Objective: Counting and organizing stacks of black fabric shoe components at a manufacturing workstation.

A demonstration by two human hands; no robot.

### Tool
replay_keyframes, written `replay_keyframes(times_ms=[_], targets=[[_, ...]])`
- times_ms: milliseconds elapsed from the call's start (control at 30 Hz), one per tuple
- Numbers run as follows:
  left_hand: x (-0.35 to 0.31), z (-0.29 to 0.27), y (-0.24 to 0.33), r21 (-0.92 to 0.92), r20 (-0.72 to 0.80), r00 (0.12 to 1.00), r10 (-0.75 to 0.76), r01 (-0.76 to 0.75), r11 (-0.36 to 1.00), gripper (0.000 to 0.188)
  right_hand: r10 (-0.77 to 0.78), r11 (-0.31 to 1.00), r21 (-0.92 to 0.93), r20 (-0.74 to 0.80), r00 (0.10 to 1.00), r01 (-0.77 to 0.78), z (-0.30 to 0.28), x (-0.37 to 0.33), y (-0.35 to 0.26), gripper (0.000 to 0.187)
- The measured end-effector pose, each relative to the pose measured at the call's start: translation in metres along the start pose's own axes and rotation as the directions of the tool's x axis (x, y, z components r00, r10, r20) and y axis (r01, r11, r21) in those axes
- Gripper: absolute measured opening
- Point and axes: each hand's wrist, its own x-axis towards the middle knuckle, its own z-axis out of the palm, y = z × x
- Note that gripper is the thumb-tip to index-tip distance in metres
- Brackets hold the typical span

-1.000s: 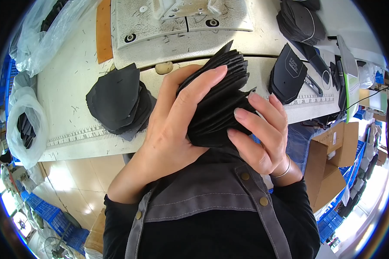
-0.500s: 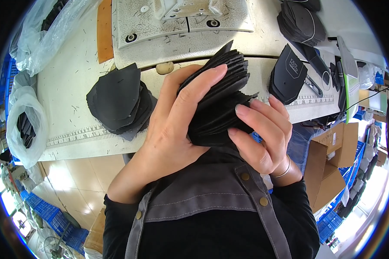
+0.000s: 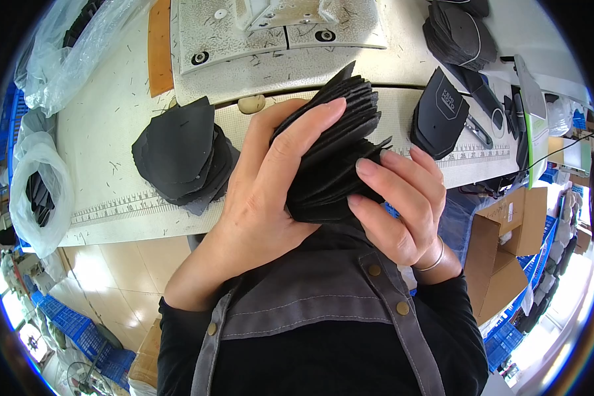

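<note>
A pale worktable [image 3: 105,152] spans the upper half of the frame, with a white metal machine base [image 3: 237,36] at upper centre and an orange-brown strip [image 3: 160,49] to its left. A loose pile of black cut pieces [image 3: 178,152] lies left of centre, just beside the left hand [image 3: 257,178]. At right of centre rests a black stack with pale print [image 3: 439,119]; a slim grey hand tool [image 3: 480,132] lies just beside it, and a banded stack of dark pieces [image 3: 459,43] sits at upper right. The hands hide the middle of the table's front edge and part of its ruler strip [image 3: 122,211]. A fanned stack of black cut pieces [image 3: 330,152] is raised at frame centre, between both hands. The left fingers grasp it from the left, one lying across its upper edges; the left thumb is hidden. The right hand [image 3: 409,204] has bent, slightly spread fingers, with tips at the stack's right edge; whether they pinch any piece cannot be told. At left, an open translucent bag [image 3: 61,198] contains black pieces [image 3: 39,198]; a clear plastic bag [image 3: 79,72] at upper left contains dark material. At right, a cardboard box [image 3: 485,264] stands open, its contents unclear.
</note>
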Motion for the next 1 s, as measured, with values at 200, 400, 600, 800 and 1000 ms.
replay_keyframes(times_ms=[200, 400, 600, 800, 1000], targets=[[0.000, 0.000, 0.000, -0.006, 0.006, 1.000, 0.002, -0.002, 1.000, 0.086, 0.006, 0.999, 0.033, 0.006, 1.000, -0.006, 0.000, -0.001, 0.000, 0.020], [0.000, 0.000, -0.001, -0.022, 0.003, 1.000, -0.006, 0.006, 1.000, 0.086, 0.007, 0.998, 0.064, 0.008, 1.000, -0.008, 0.001, 0.001, 0.002, 0.021], [0.001, 0.002, 0.001, -0.036, -0.010, 1.000, -0.011, 0.011, 0.999, 0.085, 0.032, 0.993, 0.117, -0.124, 0.992, -0.017, 0.004, -0.001, 0.002, 0.027], [-0.002, 0.005, -0.006, -0.099, -0.132, 0.990, 0.057, -0.070, 0.993, 0.061, 0.008, 1.000, -0.029, 0.092, 0.996, -0.006, -0.009, 0.009, 0.005, 0.029], [-0.002, -0.003, 0.000, 0.137, 0.059, 0.998, 0.022, -0.030, 0.990, 0.034, 0.041, 0.998, 0.035, 0.134, 0.990, -0.046, -0.008, 0.012, 0.009, 0.046]])
